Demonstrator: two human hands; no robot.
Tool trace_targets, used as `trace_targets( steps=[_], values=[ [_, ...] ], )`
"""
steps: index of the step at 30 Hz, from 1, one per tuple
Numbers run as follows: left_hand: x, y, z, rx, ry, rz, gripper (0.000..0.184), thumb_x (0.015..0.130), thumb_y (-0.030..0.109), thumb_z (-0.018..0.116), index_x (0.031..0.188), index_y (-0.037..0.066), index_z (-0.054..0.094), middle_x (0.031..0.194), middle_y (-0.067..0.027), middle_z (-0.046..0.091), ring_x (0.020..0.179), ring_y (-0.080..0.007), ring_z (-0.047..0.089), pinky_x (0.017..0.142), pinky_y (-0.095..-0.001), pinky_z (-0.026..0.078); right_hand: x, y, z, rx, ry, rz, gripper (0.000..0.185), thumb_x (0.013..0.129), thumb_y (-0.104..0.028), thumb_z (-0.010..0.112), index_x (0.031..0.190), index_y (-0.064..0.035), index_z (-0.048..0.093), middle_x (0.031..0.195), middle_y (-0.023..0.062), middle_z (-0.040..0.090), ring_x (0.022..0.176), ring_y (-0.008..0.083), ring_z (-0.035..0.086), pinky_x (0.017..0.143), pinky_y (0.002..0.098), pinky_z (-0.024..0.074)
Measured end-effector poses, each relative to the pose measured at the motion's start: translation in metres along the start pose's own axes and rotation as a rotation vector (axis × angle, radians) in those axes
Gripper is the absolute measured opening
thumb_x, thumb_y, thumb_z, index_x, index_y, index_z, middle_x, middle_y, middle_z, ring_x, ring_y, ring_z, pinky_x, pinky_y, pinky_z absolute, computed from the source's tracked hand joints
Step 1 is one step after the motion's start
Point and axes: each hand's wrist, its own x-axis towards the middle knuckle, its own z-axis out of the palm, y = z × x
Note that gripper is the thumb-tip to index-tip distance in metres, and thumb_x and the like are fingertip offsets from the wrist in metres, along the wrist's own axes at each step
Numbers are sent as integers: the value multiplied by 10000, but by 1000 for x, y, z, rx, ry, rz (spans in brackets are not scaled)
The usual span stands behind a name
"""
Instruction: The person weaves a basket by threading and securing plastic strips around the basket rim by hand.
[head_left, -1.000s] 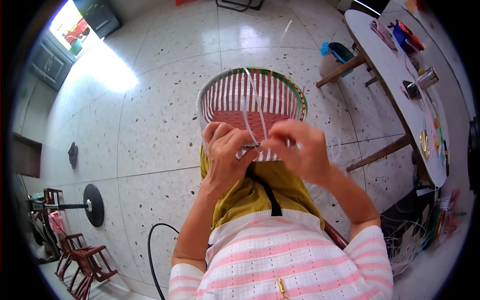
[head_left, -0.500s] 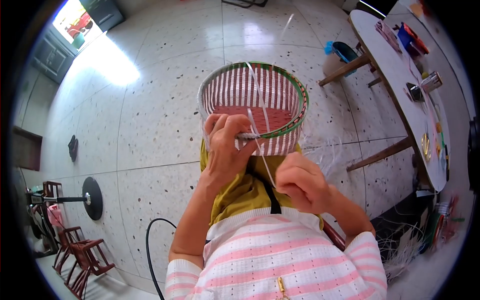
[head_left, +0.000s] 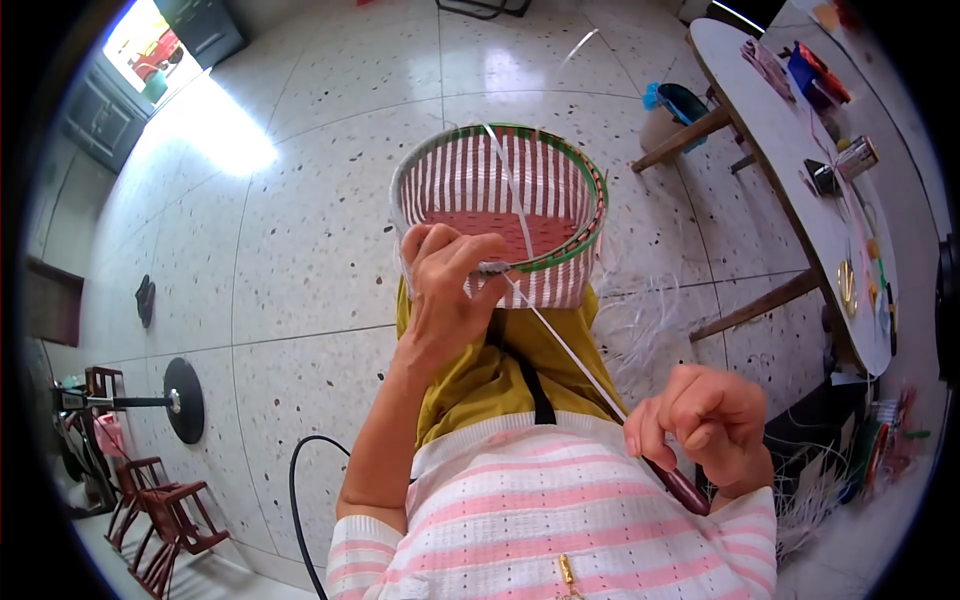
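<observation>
A woven basket with white and reddish stripes rests at my knees, its mouth facing up. Green edging runs along the right part of its rim, while whitish wrapping covers the left part. My left hand is closed on the near rim, thumb outside and fingers over the edge. From the rim beside that thumb, a thin white strip stretches straight to my right hand, whose fingers pinch its end low on the right. Another length of white strip crosses the basket's opening.
On the right stands a long table with scissors and small items on it. A bin with a blue liner is beside its leg. Loose white strips lie on the floor. Small wooden chairs stand at left.
My right hand has moved down and right, away from the basket, drawing the white strip out longer and tight. My left hand stays on the rim.
</observation>
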Motion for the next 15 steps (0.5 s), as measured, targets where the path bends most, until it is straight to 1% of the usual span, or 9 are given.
trace_targets(
  steps=[2,4,6,8,10,11,13,14,15],
  values=[
    [1,2,-4,27,-66,3,264,699,142,817,941,106,719,785,11,663,783,-190,542,890,-364,326,2,-4,-2,-28,-16,23,262,1036,-206,521,946,40,509,858,109,488,625,162,573,704,440,535],
    [1,1,-8,58,-130,5,230,712,145,807,929,111,739,797,13,677,787,-186,542,890,-361,321,12,-8,-8,-27,49,-77,238,1036,-192,519,968,36,519,872,105,511,638,163,597,702,438,553],
    [1,-1,-11,34,-170,25,169,769,178,745,929,129,725,813,20,657,829,-197,547,892,-387,333,33,-10,-27,-1,121,-205,201,1038,-168,508,1024,30,541,882,103,535,643,183,617,719,458,583],
    [2,-1,-12,8,-175,45,153,788,179,736,932,128,734,818,20,667,832,-194,552,891,-383,332,56,-12,-43,-94,371,-300,184,1036,-157,507,1054,21,552,855,90,537,679,217,652,743,485,610],
    [2,-1,-12,-14,-179,57,139,807,180,728,935,128,743,822,20,677,836,-192,557,890,-378,331,81,-5,-71,-36,468,-308,188,1024,-161,536,1072,19,557,885,100,590,777,246,701,761,461,633],
    [2,-1,-12,-14,-170,34,127,819,190,726,926,126,748,816,20,680,831,-188,560,889,-373,331,92,-2,-81,-34,468,-309,188,1024,-161,536,1072,19,557,885,100,590,777,246,701,761,461,633],
    [2,0,-11,-13,-158,15,119,830,200,723,917,125,753,810,20,684,825,-183,564,889,-368,332,111,6,-99,-71,562,-231,196,1011,-166,566,1072,20,567,960,136,659,843,255,725,728,387,646],
    [2,1,-10,-24,-147,-9,116,838,207,729,894,110,759,807,14,696,821,-172,560,899,-360,322,120,11,-108,-71,563,-232,196,1011,-166,566,1072,20,567,960,136,659,843,255,725,728,387,646],
    [2,2,-9,-34,-135,-33,124,845,214,735,870,96,765,803,9,709,817,-161,555,909,-352,312,127,18,-117,-77,589,-183,199,1010,-166,569,1103,9,559,981,152,678,835,259,729,709,358,643]
  ],
)
